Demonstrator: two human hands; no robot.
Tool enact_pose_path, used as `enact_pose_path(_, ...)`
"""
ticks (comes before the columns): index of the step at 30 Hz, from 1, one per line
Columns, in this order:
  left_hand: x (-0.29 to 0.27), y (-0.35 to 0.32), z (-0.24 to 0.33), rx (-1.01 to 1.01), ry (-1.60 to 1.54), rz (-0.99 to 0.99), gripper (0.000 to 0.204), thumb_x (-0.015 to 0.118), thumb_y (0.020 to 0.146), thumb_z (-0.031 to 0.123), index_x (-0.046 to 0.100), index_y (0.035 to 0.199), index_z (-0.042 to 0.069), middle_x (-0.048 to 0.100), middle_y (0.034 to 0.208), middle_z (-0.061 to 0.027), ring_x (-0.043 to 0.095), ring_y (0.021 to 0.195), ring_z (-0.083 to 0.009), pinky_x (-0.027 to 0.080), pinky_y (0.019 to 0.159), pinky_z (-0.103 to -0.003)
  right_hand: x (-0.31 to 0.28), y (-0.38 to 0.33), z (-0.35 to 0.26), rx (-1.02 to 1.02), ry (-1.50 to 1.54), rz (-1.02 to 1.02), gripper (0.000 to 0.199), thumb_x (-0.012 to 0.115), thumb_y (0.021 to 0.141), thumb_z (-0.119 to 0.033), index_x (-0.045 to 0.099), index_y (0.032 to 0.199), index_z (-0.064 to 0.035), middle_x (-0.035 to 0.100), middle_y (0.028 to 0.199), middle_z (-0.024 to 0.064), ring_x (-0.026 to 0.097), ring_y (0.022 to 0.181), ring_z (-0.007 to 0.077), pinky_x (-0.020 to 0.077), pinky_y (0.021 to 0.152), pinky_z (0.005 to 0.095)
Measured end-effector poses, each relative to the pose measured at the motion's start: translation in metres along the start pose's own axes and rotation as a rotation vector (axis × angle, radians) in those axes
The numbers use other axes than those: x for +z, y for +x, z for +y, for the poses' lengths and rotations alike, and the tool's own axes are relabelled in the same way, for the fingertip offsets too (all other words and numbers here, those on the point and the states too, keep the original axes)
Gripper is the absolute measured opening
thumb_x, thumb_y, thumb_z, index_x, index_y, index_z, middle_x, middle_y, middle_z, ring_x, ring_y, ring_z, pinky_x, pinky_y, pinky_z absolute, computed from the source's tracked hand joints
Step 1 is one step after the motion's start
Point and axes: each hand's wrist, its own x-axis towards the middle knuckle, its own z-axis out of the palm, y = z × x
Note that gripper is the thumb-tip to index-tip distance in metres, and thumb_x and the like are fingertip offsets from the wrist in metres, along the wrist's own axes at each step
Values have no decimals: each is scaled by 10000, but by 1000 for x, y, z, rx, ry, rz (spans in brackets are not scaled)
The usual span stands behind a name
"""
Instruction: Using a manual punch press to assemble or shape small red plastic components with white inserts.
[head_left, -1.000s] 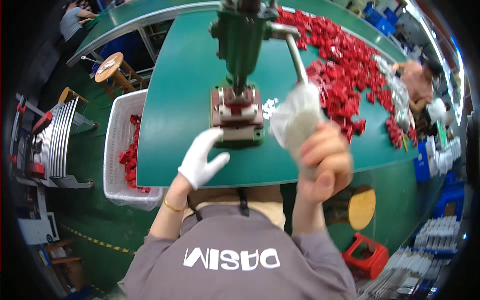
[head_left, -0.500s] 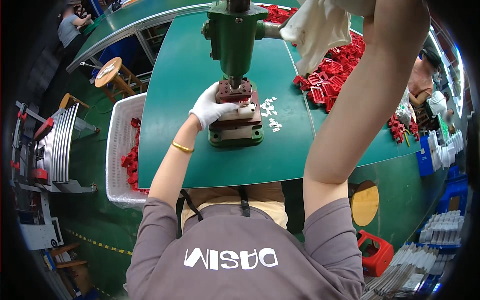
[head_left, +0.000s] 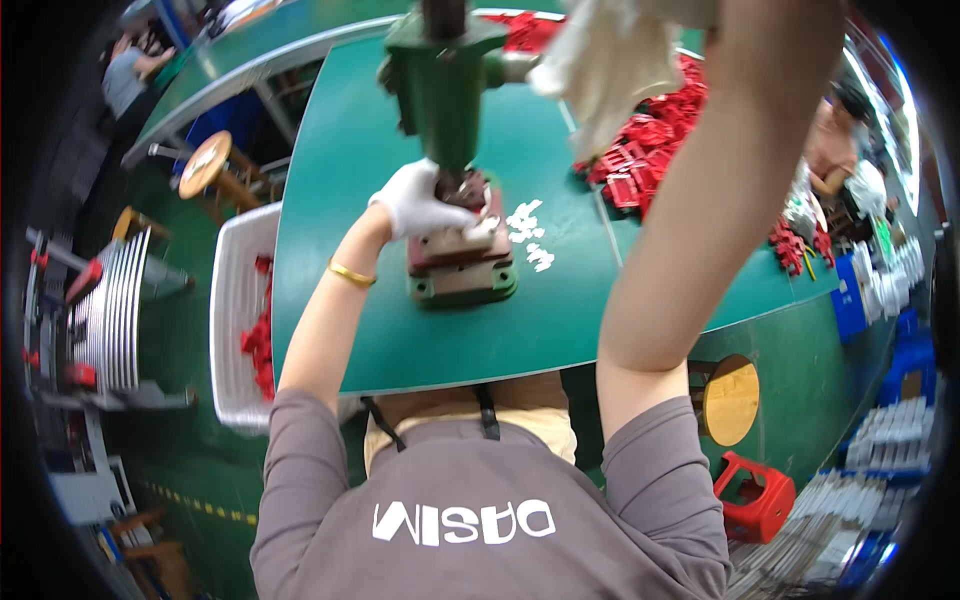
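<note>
My left hand (head_left: 418, 202), in a white glove, is closed at the fixture of a green bench press (head_left: 448, 105). Its thumb reaches across the front, beside a small white block (head_left: 484, 228), and the fingers go behind the tooling. Between them a red plastic part (head_left: 489, 203) shows, partly hidden and blurred. My right forearm (head_left: 715, 190) rises to the top edge. White fabric (head_left: 610, 75), a glove or a cloth, hangs there over the end of the press's side shaft (head_left: 515, 68). My right hand's fingers cannot be made out.
Small white pieces (head_left: 526, 222) lie right of the press on the green table (head_left: 340, 330). Red plastic parts (head_left: 640, 150) are heaped beyond. A white crate (head_left: 228, 330) with red parts stands left. A wooden stool (head_left: 730, 400) and a red stool (head_left: 755, 498) are at right.
The whole view has shifted slightly and the press area has blurred. My left hand stays at the fixture; my right arm remains raised beside the press.
</note>
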Motion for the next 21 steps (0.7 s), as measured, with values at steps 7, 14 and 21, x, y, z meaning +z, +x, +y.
enact_pose_path(7, -1, 16, -4, 356, -458, -108, 518, 795, 608, 10, 589, 1083, 29, 608, 972, -27, 565, 925, -139, 490, 844, -316, 14, 18, 19, 181, 204, 192, 163, 606, 839, -134, 561, 848, 22, 571, 668, 148, 573, 595, 241, 470, 579, 359)
enact_pose_path(14, -1, 2, -11, 315, -291, -82, 433, 781, 690, 76, 632, 1086, -20, 678, 949, -60, 616, 850, -137, 518, 788, -314, 8, 12, -2, 274, 358, 184, 137, 600, 865, -104, 529, 857, 13, 534, 632, 73, 490, 572, 107, 421, 532, 301)
enact_pose_path(21, 8, -10, 18, 150, -270, 22, 487, 809, 700, 69, 584, 1121, -32, 672, 1031, -87, 649, 919, -169, 526, 853, -326, 10, 12, -1, 274, 340, 190, 141, 601, 867, -103, 518, 852, 9, 533, 632, 111, 518, 578, 179, 429, 555, 332)
